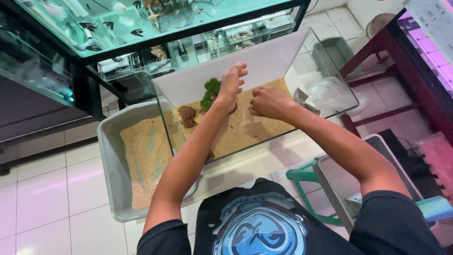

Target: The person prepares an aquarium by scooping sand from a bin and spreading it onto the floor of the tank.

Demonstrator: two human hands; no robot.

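Both of my hands reach into a small glass tank with a layer of tan sand on its floor. My left hand is open, fingers stretched over a green plant and brown rocks near the tank's back wall. My right hand is curled, fingers closed, just above the sand in the middle of the tank; whether it holds sand I cannot tell. A white panel backs the tank.
A grey tub with sand stands left of the tank on the white tiled floor. A large aquarium on a black stand is behind. A green stool, a grey bin and a dark red table leg lie right.
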